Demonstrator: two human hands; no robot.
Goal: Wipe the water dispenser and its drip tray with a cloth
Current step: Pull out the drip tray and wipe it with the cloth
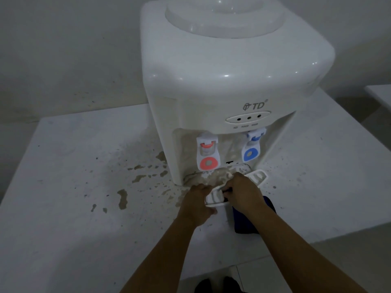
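Note:
A white water dispenser [224,85] stands on a white counter [63,166], with a red tap [207,154] and a blue tap [252,148]. Brown grime covers the recess under the taps. The white drip tray [257,176] is pulled out in front of the dispenser and is streaked with dirt. My left hand [198,199] grips its left end from below. My right hand [245,192] grips the tray from above, fingers curled over its middle. A dark blue cloth [268,205] lies on the counter under my right wrist, mostly hidden by it.
Brown stains and specks spread over the counter left of the dispenser [122,197]. The counter's front edge runs just below my forearms, with floor tiles [260,275] beneath. A second white surface [380,96] shows at the far right. A wall stands close behind.

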